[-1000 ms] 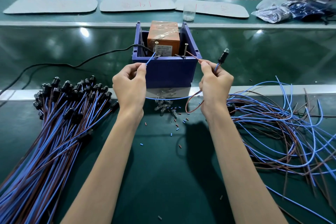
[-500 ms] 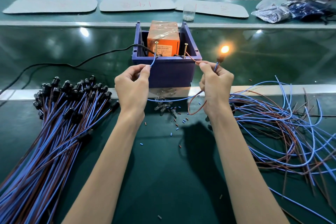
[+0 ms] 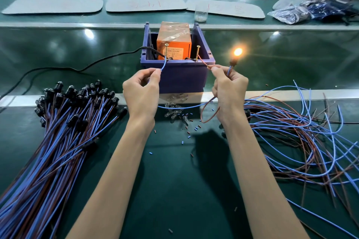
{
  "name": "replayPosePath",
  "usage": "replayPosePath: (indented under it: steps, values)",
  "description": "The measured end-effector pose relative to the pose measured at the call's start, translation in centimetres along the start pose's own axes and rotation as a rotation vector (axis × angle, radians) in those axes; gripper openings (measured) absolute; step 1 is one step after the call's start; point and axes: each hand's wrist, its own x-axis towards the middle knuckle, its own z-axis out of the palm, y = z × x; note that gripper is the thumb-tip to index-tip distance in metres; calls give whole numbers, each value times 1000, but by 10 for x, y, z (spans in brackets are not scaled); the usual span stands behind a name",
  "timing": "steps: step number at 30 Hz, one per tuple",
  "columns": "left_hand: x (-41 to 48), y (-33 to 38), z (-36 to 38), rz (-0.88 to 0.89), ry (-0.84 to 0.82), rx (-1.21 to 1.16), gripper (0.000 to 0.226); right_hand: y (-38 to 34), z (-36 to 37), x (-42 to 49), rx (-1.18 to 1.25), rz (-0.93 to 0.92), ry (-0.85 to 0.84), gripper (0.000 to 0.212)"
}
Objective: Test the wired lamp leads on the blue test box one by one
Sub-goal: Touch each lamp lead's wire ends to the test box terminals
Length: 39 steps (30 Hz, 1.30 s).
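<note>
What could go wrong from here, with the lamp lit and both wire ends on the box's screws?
1. The left hand and right hand pinch the blue wire and brown wire close to the bare screws on the blue test box; a slipped fingertip might touch live metal.
2. The lit lamp glows just above the right hand's fingers and may get hot.
3. The hanging wire loops could snag the loose bulbs when pulled away.

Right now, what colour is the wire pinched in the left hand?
Blue. The wire in the left hand shows best in the head view.
</note>
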Motion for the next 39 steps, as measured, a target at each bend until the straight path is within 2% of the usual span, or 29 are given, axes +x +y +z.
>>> replayPosePath:
  steps: [11,15,18,23,26,28,31,33,35,37,39]
  values:
    - [-1,0,1,3,-21,1,17,-3,1,-4,-71,-43,-11,26]
    - [-7,0,8,-37,-19,-14,17,-7,-1,-6,-129,-69,-68,25]
    - [-19,-2,20,-118,-33,-51,18,-11,0,-9,-179,-109,-143,26]
    - [-44,-1,41,-321,-167,-181,12,-19,1,-14,-370,-254,-271,26]
    - [-50,2,44,-463,-259,-200,21,-27,-2,-17,-521,-364,-336,30]
    - [-51,4,41,-561,-305,-338,39,-34,-5,-19,-556,-366,-350,29]
    - [-58,1,40,-622,-253,-662,67,-40,-7,-17,-672,-366,-189,33]
    - [-65,-2,43,-710,-166,-779,72,-44,-11,-15,-871,-384,-12,40]
    - [-72,-1,47,-823,-128,-837,71,-48,-21,-11,-986,-380,95,42]
    - [-82,0,51,-849,-186,-814,69,-51,-31,-4,-1017,-381,125,39]
    - [-97,2,56,-767,-353,-733,62,-52,-37,-1,-950,-461,141,30]
